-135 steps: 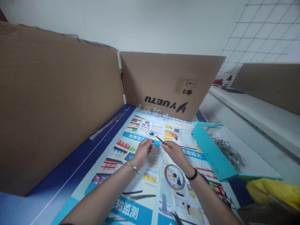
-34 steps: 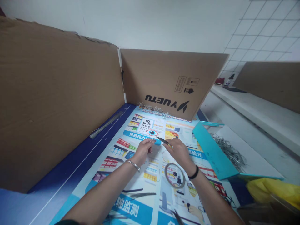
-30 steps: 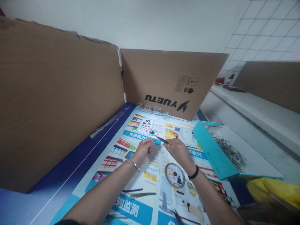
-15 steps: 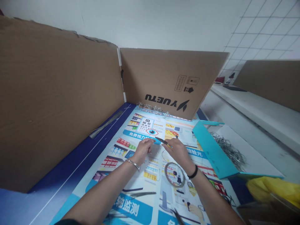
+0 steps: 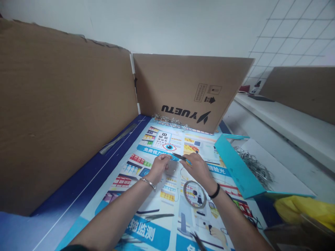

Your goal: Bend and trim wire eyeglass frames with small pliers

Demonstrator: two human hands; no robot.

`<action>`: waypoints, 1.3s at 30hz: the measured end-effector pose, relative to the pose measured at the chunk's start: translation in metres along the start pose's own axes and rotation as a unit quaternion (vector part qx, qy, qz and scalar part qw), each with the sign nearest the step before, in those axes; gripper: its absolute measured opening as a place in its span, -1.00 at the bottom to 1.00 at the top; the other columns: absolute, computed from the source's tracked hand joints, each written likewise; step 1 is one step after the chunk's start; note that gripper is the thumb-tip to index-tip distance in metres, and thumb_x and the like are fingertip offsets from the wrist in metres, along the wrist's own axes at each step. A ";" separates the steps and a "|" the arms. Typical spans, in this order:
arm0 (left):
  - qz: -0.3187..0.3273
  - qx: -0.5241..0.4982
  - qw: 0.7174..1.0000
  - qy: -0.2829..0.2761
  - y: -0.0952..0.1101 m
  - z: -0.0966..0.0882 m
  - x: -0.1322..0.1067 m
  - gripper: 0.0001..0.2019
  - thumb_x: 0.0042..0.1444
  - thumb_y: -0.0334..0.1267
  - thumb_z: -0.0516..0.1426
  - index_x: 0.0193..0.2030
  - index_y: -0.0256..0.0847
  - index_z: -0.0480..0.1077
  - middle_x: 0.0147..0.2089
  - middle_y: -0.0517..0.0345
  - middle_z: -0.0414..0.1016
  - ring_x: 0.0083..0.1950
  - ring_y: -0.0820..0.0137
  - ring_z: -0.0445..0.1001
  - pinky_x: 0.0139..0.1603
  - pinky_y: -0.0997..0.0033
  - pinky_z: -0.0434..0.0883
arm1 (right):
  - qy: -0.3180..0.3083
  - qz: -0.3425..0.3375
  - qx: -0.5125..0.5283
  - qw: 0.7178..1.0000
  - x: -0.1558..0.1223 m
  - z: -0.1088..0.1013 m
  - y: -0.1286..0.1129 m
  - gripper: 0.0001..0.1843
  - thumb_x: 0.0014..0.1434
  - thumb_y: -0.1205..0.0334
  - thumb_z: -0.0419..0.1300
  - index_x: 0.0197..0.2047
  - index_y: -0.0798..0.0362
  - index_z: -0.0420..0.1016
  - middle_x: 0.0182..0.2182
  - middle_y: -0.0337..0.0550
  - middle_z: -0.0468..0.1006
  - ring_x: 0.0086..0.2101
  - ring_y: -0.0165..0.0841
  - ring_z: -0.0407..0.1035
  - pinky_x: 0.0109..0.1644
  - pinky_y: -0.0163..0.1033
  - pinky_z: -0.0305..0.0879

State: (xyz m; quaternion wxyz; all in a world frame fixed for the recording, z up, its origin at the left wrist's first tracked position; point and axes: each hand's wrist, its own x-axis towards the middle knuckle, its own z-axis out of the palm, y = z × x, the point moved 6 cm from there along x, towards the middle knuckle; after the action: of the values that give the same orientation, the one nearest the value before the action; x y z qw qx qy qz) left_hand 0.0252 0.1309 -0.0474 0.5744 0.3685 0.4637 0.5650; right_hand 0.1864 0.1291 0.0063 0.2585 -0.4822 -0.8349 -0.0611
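Observation:
My left hand [image 5: 160, 165] is closed in a pinch on a small clear lens-like piece [image 5: 171, 168] held just above the printed mat [image 5: 146, 205]. My right hand [image 5: 196, 166] is closed round a thin dark tool with a yellow-green grip [image 5: 180, 158], its tip pointing left toward the piece. The two hands nearly meet over the mat's upper middle. A round wire ring [image 5: 194, 194] lies on the mat just below my right wrist.
Cardboard walls stand at the left [image 5: 65, 111] and the back [image 5: 188, 90]. A teal box lid [image 5: 237, 169] leans at the right beside a pile of metal wire parts [image 5: 255, 169]. A yellow bag [image 5: 298, 211] lies at the lower right. Dark thin tools [image 5: 154, 217] rest near me.
The clear piece between my hands has turned and now shows more plainly. Both hands stay almost in the same place over the mat.

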 end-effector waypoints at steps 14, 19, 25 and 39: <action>0.020 0.017 0.999 0.027 0.000 -0.006 0.003 -0.77 -0.12 -0.12 0.21 -0.50 -0.24 0.33 -0.66 0.38 0.11 -0.63 0.60 0.06 -0.58 0.53 0.03 | -0.067 0.029 0.071 0.995 0.001 0.010 0.007 -0.67 0.17 0.01 0.10 -0.13 0.02 0.50 -0.33 -0.12 0.53 -0.25 -0.29 0.38 -0.16 -0.23 0.27; 0.022 0.010 0.998 0.054 0.003 -0.010 0.003 -0.78 -0.12 -0.13 0.20 -0.46 -0.25 0.36 -0.67 0.38 0.10 -0.62 0.59 0.06 -0.57 0.52 0.03 | -0.020 0.008 0.037 0.999 0.001 0.005 0.004 -0.70 0.16 0.02 0.11 -0.15 0.01 0.49 -0.31 -0.10 0.52 -0.23 -0.26 0.37 -0.11 -0.18 0.26; 0.018 -0.015 0.999 0.043 0.003 -0.010 0.003 -0.78 -0.12 -0.13 0.20 -0.44 -0.27 0.37 -0.65 0.36 0.12 -0.62 0.59 0.08 -0.57 0.52 0.05 | 0.077 -0.009 0.049 0.996 0.000 -0.003 0.008 -0.71 0.20 0.04 0.08 -0.13 0.02 0.46 -0.29 -0.09 0.52 -0.22 -0.26 0.36 -0.08 -0.14 0.26; 0.006 -0.030 0.998 -0.061 0.004 0.004 0.000 -0.86 -0.12 -0.22 0.18 -0.48 -0.25 0.37 -0.66 0.35 0.15 -0.63 0.60 0.08 -0.56 0.52 0.10 | 0.035 -0.085 -0.096 0.991 0.001 -0.016 -0.004 -0.71 0.19 0.08 0.09 -0.09 0.02 0.45 -0.27 -0.04 0.41 -0.21 -0.21 0.23 -0.16 -0.14 0.11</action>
State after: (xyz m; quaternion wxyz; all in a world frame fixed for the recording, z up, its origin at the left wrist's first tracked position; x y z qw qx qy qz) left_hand 0.0276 0.1317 -0.0426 0.6092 0.3872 0.4084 0.5588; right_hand 0.1889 0.1219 0.0209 0.2343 -0.4296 -0.8533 -0.1798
